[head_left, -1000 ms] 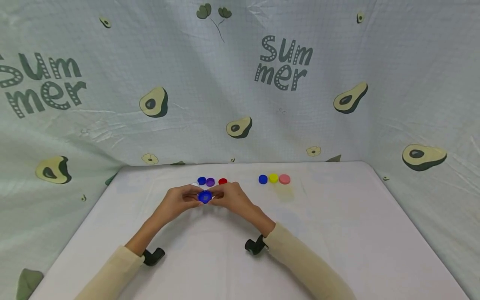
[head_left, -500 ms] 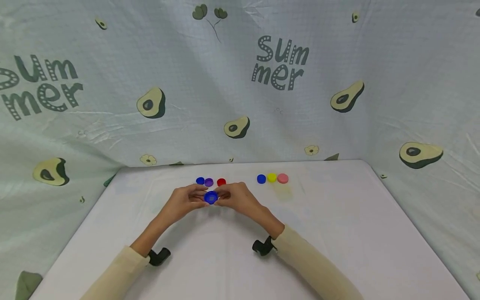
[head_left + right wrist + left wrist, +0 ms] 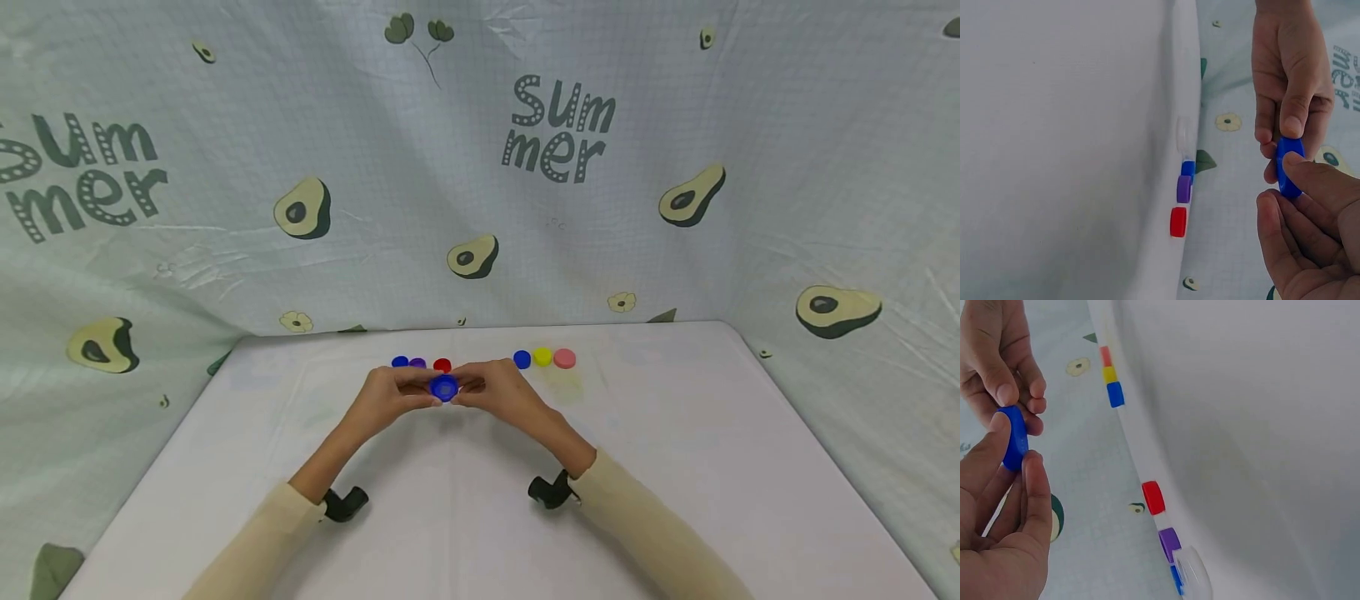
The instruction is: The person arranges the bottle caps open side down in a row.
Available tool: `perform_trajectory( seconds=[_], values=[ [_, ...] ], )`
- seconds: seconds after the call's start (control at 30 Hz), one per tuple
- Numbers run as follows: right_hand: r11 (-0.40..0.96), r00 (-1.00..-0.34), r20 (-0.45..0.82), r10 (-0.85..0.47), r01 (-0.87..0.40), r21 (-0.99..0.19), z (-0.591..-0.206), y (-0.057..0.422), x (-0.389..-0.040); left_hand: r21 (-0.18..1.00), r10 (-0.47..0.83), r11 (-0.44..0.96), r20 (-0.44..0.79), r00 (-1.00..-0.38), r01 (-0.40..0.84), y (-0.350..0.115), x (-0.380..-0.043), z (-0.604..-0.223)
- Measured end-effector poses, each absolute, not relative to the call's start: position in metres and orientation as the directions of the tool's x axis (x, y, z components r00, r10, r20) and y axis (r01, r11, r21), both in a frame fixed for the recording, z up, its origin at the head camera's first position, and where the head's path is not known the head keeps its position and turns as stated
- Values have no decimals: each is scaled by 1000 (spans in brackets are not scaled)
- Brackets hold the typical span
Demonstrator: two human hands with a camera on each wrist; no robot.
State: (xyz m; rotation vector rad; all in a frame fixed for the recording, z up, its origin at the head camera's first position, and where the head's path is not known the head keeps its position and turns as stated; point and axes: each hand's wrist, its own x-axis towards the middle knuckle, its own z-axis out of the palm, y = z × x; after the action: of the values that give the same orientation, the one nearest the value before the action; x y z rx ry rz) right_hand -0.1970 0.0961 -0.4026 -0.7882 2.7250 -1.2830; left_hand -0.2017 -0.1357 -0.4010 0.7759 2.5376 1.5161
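Note:
A round blue bottle cap is held up between both hands, its hollow side towards the head camera. My left hand pinches its left edge between thumb and fingers. From the right, my right hand pinches the opposite edge. In the left wrist view the blue cap shows edge-on, with thumbs on one face and fingers behind. Just behind the hands, a red cap, a purple cap and another blue cap lie on the table, the purple one partly covered by the left hand.
Further right at the back lie a blue cap, a yellow cap and a pink cap. A clear whitish cap is beside the purple one. A printed cloth hangs behind the white table.
Both hands have shifted to the right with the blue cap between them. The whitish cap, partly visible earlier in the head view, is now hidden there. The caps on the table lie as before.

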Motion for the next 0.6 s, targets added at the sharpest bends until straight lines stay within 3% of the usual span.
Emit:
perform_trajectory(
  seconds=[0.6],
  values=[
    [503, -871, 268, -411, -463, -730, -391, 142, -187, 891, 458, 263, 222, -861, 369, -91, -205, -396]
  ],
)
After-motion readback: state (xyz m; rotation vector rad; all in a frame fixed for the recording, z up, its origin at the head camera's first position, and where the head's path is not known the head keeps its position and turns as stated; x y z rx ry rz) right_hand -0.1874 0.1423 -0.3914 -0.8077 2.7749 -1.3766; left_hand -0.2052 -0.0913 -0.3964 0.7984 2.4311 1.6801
